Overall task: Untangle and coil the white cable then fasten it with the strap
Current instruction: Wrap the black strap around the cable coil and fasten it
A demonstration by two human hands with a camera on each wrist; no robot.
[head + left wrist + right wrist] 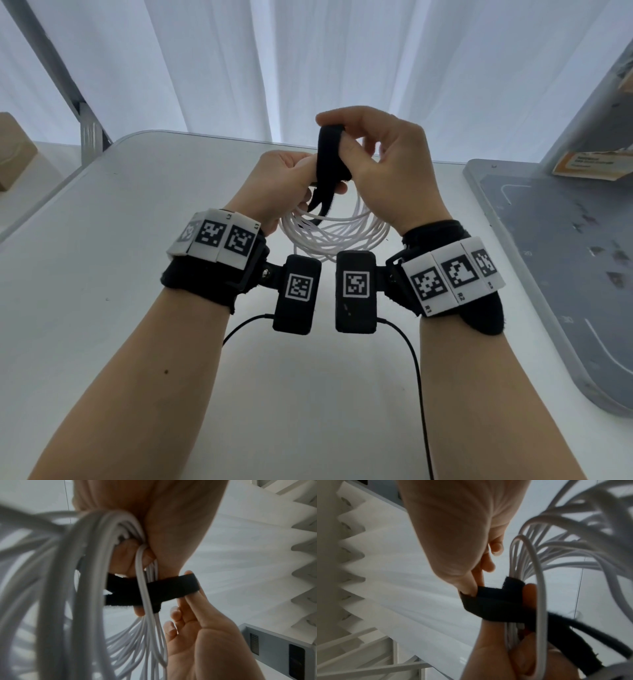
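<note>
Over white table (137,308): coiled white cable (329,236), black strap (330,154) looped

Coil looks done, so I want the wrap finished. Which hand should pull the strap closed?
Right. The right hand already pinches the strap, while the left hand grips the cable.

The cable (337,233) is showing white, the strap (330,157) black, the wristbands (212,236) black-and-white checked markers, the board (561,260) grey, the table (120,274) white.
</note>
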